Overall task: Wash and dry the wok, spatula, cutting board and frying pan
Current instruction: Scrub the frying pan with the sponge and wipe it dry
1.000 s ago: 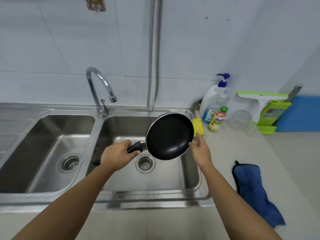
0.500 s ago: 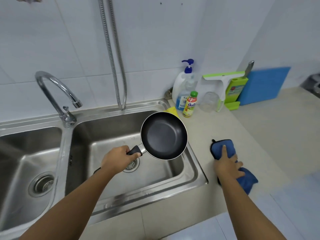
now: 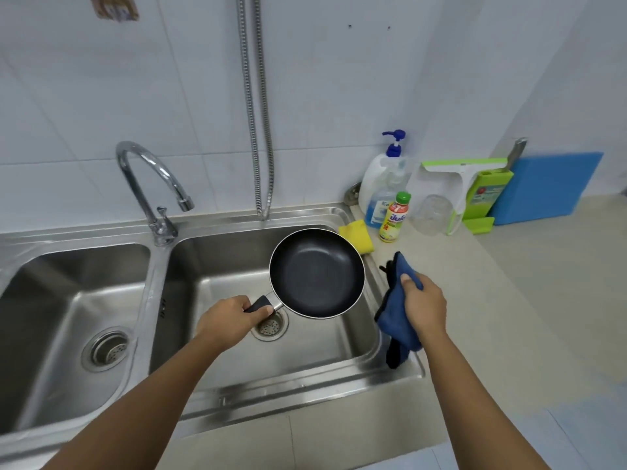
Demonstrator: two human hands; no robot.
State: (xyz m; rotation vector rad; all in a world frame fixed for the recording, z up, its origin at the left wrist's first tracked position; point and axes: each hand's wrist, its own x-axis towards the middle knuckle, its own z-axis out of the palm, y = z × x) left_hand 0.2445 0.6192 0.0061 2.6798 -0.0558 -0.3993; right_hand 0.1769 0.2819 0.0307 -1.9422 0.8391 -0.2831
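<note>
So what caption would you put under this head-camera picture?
Over the sink, the left hand holds a black frying pan while the right hand grips a blue cloth.

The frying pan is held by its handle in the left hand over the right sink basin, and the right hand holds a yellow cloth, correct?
Not quite: the head view shows the cloth in the right hand is blue, not yellow. The left hand does hold the frying pan by its handle over the right sink basin.

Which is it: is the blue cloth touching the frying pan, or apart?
Apart. The head view shows bare sink between the frying pan and the blue cloth in the right hand.
</note>
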